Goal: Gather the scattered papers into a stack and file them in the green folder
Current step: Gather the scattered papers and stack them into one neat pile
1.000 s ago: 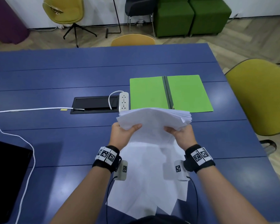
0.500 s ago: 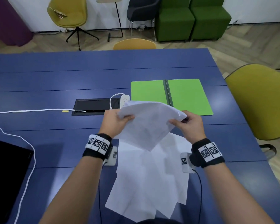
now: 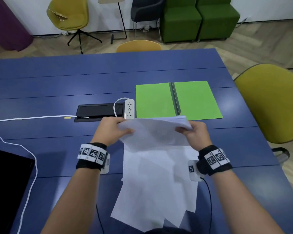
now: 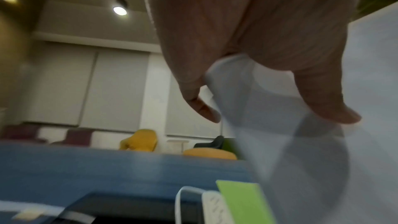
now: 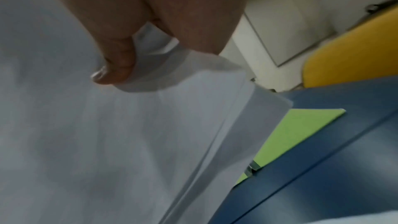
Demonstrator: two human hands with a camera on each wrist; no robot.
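Note:
A stack of white papers (image 3: 155,130) is held above the blue table (image 3: 57,81), its far edge raised just short of the open green folder (image 3: 196,98). My left hand (image 3: 112,129) grips the stack's left side, thumb on top (image 4: 323,101). My right hand (image 3: 195,132) grips its right side, thumb on the sheets (image 5: 114,67). Several loose white sheets (image 3: 157,188) lie fanned on the table under my wrists. The folder (image 5: 297,132) lies flat with a metal clasp strip along its spine. In the left wrist view a corner of the folder (image 4: 243,200) shows below the papers (image 4: 323,159).
A white power strip (image 3: 129,109) with its cord lies just left of the folder, beside a black cable hatch (image 3: 98,111). A white cable (image 3: 32,117) runs along the left. A black laptop (image 3: 5,188) sits at front left. A yellow-green chair (image 3: 274,105) stands at the right edge.
Both hands shifted their grip on the stack and carried it forward, toward the folder. The stack tipped down and then levelled again. The loose sheets stayed on the table.

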